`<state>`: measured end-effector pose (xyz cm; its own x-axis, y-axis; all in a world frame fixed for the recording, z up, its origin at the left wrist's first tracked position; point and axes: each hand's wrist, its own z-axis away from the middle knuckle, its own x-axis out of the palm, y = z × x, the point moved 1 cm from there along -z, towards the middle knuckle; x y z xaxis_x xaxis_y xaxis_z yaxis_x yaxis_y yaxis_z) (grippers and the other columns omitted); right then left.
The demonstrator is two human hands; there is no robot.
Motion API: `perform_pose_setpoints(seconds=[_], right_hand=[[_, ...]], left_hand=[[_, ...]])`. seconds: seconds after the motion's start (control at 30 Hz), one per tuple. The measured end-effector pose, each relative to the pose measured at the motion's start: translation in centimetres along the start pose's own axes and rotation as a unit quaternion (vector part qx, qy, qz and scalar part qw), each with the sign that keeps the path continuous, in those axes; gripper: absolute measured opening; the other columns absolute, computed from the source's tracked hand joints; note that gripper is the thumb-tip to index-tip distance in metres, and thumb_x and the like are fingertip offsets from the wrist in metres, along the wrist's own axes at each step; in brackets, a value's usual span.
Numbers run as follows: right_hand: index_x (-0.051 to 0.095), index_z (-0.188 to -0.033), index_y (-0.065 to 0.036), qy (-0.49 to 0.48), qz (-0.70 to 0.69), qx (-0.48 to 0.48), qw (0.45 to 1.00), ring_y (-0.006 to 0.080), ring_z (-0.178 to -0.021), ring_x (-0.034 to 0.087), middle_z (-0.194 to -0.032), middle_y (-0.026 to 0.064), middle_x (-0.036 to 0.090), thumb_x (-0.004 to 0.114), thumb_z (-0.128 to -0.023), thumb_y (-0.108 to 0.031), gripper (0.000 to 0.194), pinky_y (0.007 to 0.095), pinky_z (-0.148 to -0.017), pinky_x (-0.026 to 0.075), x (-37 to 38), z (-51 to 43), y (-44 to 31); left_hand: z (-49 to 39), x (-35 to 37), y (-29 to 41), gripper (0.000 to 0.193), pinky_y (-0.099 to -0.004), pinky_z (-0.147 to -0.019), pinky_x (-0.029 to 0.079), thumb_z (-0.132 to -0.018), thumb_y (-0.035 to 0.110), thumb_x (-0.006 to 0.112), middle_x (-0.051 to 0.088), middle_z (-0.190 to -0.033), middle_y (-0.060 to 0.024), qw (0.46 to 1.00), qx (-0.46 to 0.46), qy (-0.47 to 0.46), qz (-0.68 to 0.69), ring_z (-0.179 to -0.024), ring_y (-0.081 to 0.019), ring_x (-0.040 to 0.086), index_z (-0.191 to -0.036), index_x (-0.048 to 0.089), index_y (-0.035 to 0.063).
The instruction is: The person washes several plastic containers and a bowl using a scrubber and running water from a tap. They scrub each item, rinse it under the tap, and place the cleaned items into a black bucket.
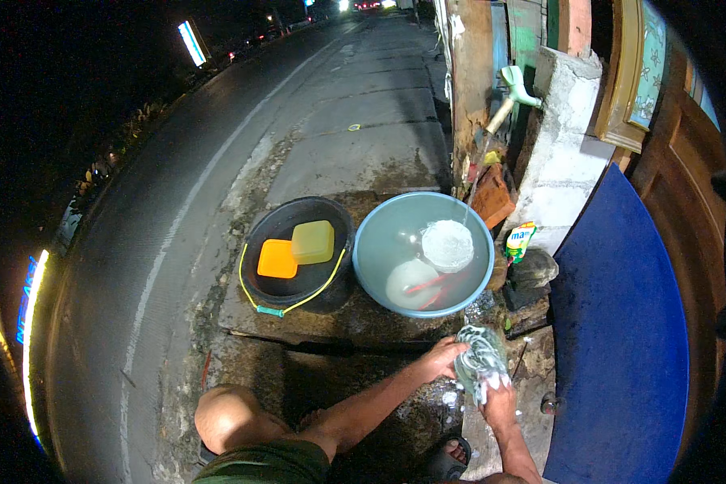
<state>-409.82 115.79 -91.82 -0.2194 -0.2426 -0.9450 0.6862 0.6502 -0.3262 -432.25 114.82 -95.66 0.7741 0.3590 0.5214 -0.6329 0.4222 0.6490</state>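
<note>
My left hand [444, 358] grips the left side of a clear, greenish container [481, 357] covered in soap suds. My right hand [497, 396], with foam on its fingers, is at the container's lower right side; whether it holds a sponge is hidden by suds. Beyond my hands stands a blue plastic basin [370, 290] of cloudy water, with a pale round thing [406, 284] and red, stick-like things under the surface. A thin stream from the tap [514, 88] falls into the basin and makes white froth [448, 245].
A black bucket [333, 293] with a yellow handle holds an orange lid [277, 259] and a yellow-green container [313, 242]. A detergent pouch [520, 242] stands by a stone [533, 269]. A blue panel [623, 339] is on the right, a road [175, 199] on the left.
</note>
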Motion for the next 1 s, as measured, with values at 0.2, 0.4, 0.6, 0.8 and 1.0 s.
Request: perform_pose_setpoints(seconds=[0.2, 0.4, 0.6, 0.8, 1.0], right_hand=[[0.071, -0.131, -0.011, -0.023, 0.017, -0.04, 0.999, 0.0453, -0.124, 0.059, -0.135, 0.0281, 0.063, 0.087, -0.066, -0.019, 0.067, 0.0541, -0.106, 0.048, 0.9, 1.0, 1.1], [0.074, -0.12, -0.008, 0.051, 0.013, -0.073, 0.996, 0.0464, -0.122, 0.06, -0.129, 0.0258, 0.066, 0.091, -0.065, -0.02, 0.059, 0.0542, -0.106, 0.049, 1.0, 1.1, -0.2], [0.07, -0.117, -0.002, 0.04, -0.051, -0.025, 0.998, 0.046, -0.11, 0.062, -0.119, 0.0223, 0.066, 0.082, -0.064, -0.008, 0.055, 0.0549, -0.095, 0.052, -0.2, 0.3, -1.0], [0.069, -0.122, -0.003, 0.035, -0.01, -0.023, 0.999, 0.0454, -0.112, 0.062, -0.119, 0.0218, 0.065, 0.082, -0.065, -0.007, 0.059, 0.0543, -0.097, 0.051, -0.3, 0.2, -1.2], [0.074, -0.12, -0.007, 0.043, 0.015, -0.034, 0.998, 0.0437, -0.119, 0.063, -0.125, 0.0258, 0.067, 0.089, -0.066, -0.018, 0.057, 0.0535, -0.104, 0.05, 0.4, 1.0, 0.0]], left_hand=[[0.1, 0.2, -0.9, 0.048, -0.0423, -0.07, 0.064, -0.1, 0.025, 0.068, 0.071, -0.123, -0.0095, 0.995, -0.036, -0.091, -0.033, -0.096, -0.0257, 0.074, -0.142, 0.052, 0.0083], [0.6, 1.6, 0.5, 0.045, -0.0487, -0.078, 0.064, -0.097, 0.01, 0.059, 0.071, -0.125, -0.0142, 0.98, 0.157, -0.035, -0.117, -0.107, -0.0259, 0.073, -0.141, 0.057, 0.004], [2.4, 2.7, 2.2, 0.045, -0.0472, -0.09, 0.062, -0.099, 0.011, 0.058, 0.063, -0.136, -0.017, 0.975, 0.124, 0.045, -0.177, -0.119, -0.0289, 0.066, -0.143, 0.051, 0.0014], [1.5, 2.6, 0.4, 0.047, -0.0385, -0.092, 0.062, -0.099, 0.021, 0.063, 0.072, -0.12, -0.0134, 0.996, 0.004, -0.071, -0.059, -0.104, -0.0256, 0.073, -0.138, 0.056, -0.0043], [1.2, 2.2, 0.1, 0.047, -0.0444, -0.109, 0.052, -0.101, 0.016, 0.064, 0.068, -0.135, -0.0148, 0.983, 0.088, -0.144, -0.077, -0.122, -0.026, 0.067, -0.144, 0.055, -0.0003]])
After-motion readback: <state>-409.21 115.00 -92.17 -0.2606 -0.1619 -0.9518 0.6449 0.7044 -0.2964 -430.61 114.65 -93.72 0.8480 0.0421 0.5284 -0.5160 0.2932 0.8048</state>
